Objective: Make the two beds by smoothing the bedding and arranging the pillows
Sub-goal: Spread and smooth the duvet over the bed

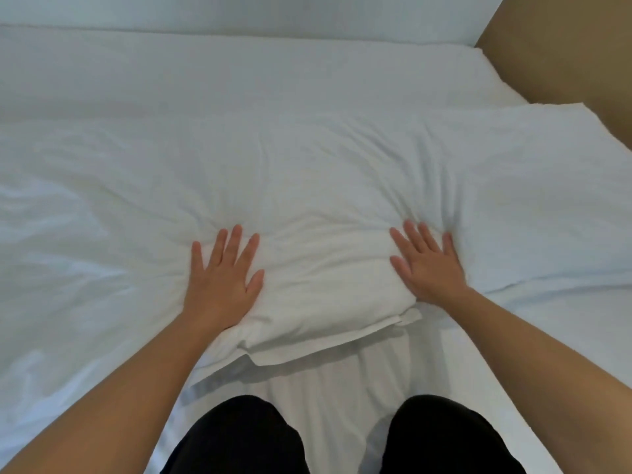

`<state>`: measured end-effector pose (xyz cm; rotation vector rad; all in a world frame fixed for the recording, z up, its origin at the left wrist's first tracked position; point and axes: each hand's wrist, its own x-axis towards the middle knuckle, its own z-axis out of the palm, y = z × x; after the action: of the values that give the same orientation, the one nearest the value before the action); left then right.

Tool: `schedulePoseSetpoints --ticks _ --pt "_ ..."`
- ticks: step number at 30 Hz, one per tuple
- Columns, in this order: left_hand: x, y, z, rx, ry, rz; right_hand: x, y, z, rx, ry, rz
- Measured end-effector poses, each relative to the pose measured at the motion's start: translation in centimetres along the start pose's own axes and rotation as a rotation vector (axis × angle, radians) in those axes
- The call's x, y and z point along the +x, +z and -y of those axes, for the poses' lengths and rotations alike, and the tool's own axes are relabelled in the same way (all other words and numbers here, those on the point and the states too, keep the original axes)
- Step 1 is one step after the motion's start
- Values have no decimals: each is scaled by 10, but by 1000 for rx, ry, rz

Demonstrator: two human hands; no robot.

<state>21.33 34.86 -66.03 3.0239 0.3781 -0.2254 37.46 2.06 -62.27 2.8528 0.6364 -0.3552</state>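
Note:
A white pillow (328,206) lies across the bed in front of me, creased around both palms. My left hand (222,278) presses flat on its near left part, fingers straight and spread. On the near right part my right hand (427,261) presses flat in the same way. The pillowcase flap (342,340) sticks out at the near edge between my hands. White bedding (68,285) with wrinkles stretches to the left. Under the pillow and my knees the sheet (355,388) lies fairly flat.
My knees in black trousers (246,439) kneel on the bed at the bottom of the view. A tan wooden headboard or wall panel (564,56) stands at the far right. A white wall (239,12) runs along the bed's far side.

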Motion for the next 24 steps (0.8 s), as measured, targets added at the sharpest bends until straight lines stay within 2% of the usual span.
schedulePoseSetpoints --ticks 3,5,6,9,11,14,17,19,20,22,24 --pt "2 0 -3 10 -16 15 -9 -4 -54 -81 274 72" --pt "10 -4 -9 -17 -38 21 -2 -12 -47 -31 287 51" --pt "16 -8 -16 -50 -46 24 4 -18 -32 27 208 12" --pt "32 -19 -45 -152 -15 -17 15 -21 22 98 -202 -56" --pt "38 -18 -62 -163 -15 -45 21 -13 15 75 -269 -8" --pt "47 -13 -80 -106 -90 -61 32 0 -74 -52 -87 -10" --pt "71 -18 -113 -91 -131 -65 37 3 -183 -80 235 33" --pt "95 -21 -144 -85 -130 -89 51 1 -220 -46 362 44" --pt "108 -22 -162 -81 -118 -108 63 -1 -224 -11 364 17" --pt "132 -26 -200 -76 -98 -117 93 -11 -208 66 230 -82" --pt "153 -30 -235 -91 -97 -97 120 -23 -173 90 -25 -148"
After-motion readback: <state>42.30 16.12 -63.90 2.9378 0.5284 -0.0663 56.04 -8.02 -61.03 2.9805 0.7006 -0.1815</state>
